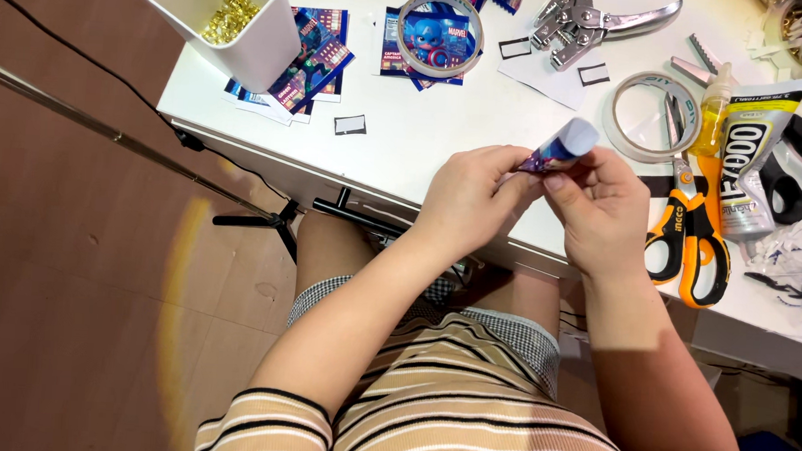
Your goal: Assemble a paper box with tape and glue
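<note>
Head view: left hand (464, 200) and right hand (603, 209) both pinch one small rolled printed card (559, 148); two tape rings (440, 35), one orange scissors (690, 236) on the counter (443, 127).

Things spread on the table (442, 136)
Scissors (689, 231) lie right of both hands; cup (224, 24) stands far left; tape ring (649, 115) behind scissors.

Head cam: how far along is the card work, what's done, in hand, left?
Looks done: cut frame scraps lie on the white table. In hand: left hand and right hand pinch a small curled printed card between their fingers. Seemingly left: more printed cards lie flat by the white cup; tape roll and orange scissors lie untouched.
</note>
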